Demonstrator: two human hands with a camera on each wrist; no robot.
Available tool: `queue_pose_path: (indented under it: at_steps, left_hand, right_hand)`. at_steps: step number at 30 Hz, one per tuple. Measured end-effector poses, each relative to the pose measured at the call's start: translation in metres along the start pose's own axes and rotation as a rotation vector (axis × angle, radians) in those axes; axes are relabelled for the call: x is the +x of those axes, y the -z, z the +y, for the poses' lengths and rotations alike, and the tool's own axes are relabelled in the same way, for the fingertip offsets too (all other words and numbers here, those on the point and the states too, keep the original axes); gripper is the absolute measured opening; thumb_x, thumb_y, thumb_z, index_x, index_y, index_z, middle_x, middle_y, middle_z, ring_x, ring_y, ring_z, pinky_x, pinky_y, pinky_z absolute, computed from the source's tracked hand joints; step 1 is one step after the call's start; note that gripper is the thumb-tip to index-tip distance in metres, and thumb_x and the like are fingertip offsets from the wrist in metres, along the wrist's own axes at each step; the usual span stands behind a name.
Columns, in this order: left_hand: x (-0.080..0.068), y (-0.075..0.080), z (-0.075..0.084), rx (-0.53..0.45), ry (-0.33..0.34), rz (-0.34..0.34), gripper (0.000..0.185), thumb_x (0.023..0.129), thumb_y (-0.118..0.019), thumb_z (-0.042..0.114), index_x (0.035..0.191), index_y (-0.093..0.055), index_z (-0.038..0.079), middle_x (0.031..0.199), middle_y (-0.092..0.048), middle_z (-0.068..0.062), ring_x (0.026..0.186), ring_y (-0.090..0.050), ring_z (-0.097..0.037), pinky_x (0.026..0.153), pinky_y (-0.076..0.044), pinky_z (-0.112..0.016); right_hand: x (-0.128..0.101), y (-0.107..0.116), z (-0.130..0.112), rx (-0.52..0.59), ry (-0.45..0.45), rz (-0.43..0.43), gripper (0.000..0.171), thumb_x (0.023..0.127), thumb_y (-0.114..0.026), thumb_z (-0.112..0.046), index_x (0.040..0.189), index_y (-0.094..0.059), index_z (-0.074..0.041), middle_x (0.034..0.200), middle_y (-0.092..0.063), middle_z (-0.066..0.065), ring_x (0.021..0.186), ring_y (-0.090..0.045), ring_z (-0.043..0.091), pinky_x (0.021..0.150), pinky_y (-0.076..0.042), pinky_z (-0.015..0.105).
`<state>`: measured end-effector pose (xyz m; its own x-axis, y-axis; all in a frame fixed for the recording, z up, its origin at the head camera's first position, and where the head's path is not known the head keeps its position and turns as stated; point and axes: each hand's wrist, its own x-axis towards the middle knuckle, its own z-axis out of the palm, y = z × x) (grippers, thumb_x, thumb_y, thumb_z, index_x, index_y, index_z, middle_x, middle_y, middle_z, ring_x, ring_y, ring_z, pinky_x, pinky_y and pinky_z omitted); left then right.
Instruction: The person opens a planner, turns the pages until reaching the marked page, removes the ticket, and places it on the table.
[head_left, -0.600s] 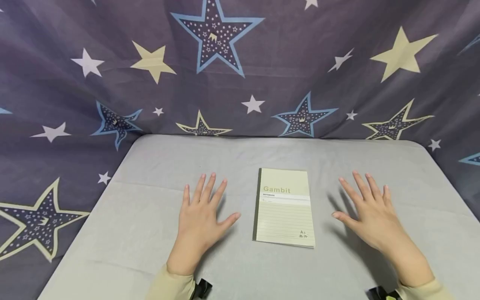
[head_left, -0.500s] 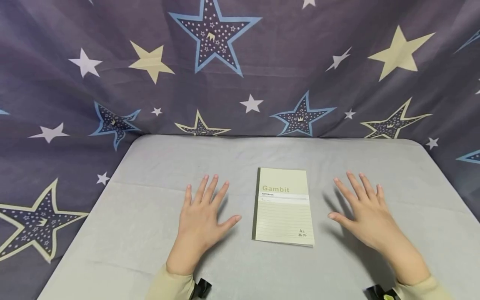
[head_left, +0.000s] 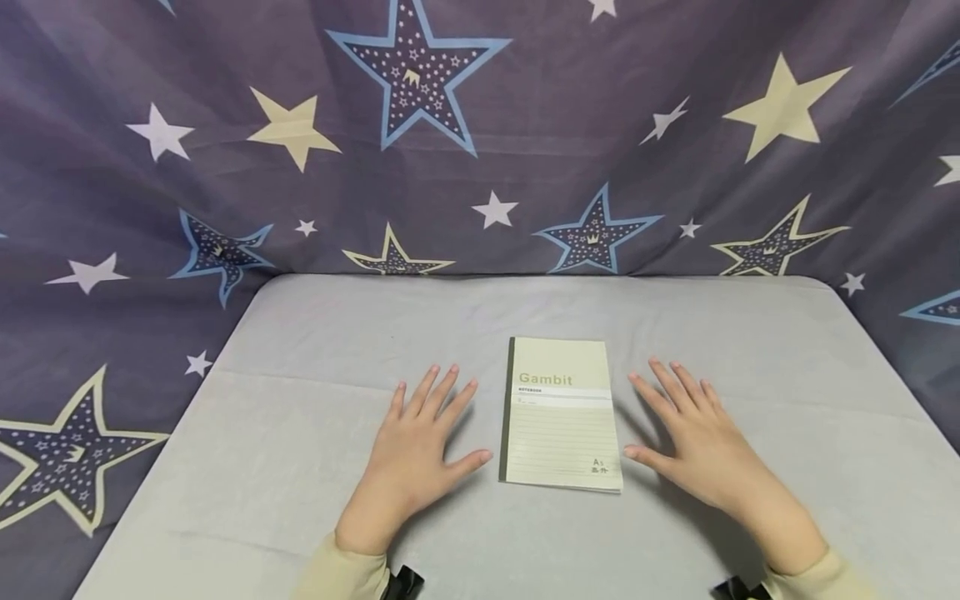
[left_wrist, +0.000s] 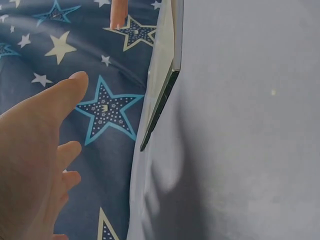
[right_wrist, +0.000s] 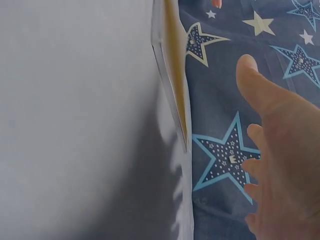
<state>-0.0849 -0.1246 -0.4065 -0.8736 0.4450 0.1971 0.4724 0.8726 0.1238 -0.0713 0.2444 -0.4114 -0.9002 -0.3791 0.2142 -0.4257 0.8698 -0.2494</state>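
Observation:
A pale cream notebook (head_left: 562, 425) with a dark spine and "Gambit" on its cover lies closed on the table, between the two hands. To its left, my left hand (head_left: 416, 454) hovers palm down with fingers spread, its thumb tip close to the spine. On the other side my right hand (head_left: 701, 450) is spread likewise, thumb tip near the notebook's right edge. Neither hand holds anything. The left wrist view shows the dark spine (left_wrist: 160, 110) beyond the thumb; the right wrist view shows the page edge (right_wrist: 172, 80) near the other thumb.
A light grey cloth (head_left: 300, 467) covers the table. Behind and beside it hangs a dark purple curtain (head_left: 555, 108) patterned with stars. Black wrist straps (head_left: 402, 583) show at the cream sleeves (head_left: 341, 575).
Both hands have moved inward toward the notebook, the right one farther. The whole head view has shifted slightly. The notebook stays in place on the cloth.

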Motion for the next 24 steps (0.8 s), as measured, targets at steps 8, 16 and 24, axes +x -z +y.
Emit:
queue_pose_path:
  at_steps: [8,16,24]
  left_hand:
    - [-0.001,-0.004,0.002,-0.031,-0.032,-0.050,0.085,0.086,-0.057,0.070,0.155,-0.037,0.024,0.162,-0.027,-0.004,0.150,-0.017,-0.026,0.117,-0.018,-0.060]
    - [-0.003,-0.004,0.005,-0.064,-0.054,-0.117,0.087,0.086,-0.056,0.070,0.156,-0.033,0.024,0.162,-0.025,-0.003,0.150,-0.017,-0.026,0.117,-0.017,-0.058]
    - [-0.003,-0.003,0.004,-0.065,-0.033,-0.131,0.085,0.086,-0.059,0.068,0.155,-0.037,0.023,0.161,-0.028,-0.003,0.150,-0.017,-0.025,0.118,-0.018,-0.057]
  right_hand:
    - [0.000,-0.007,-0.009,0.013,0.003,-0.078,0.092,0.083,-0.066,-0.065,0.155,-0.035,-0.017,0.161,-0.026,0.013,0.145,-0.023,0.041,0.113,-0.020,0.064]
    - [-0.003,-0.009,-0.017,0.052,0.038,-0.105,0.090,0.081,-0.068,-0.066,0.152,-0.042,-0.016,0.156,-0.035,0.016,0.140,-0.033,0.042,0.110,-0.027,0.065]
    - [-0.005,-0.014,-0.023,0.096,0.062,-0.140,0.096,0.076,-0.073,-0.067,0.150,-0.043,-0.013,0.154,-0.038,0.018,0.136,-0.040,0.041,0.108,-0.033,0.062]
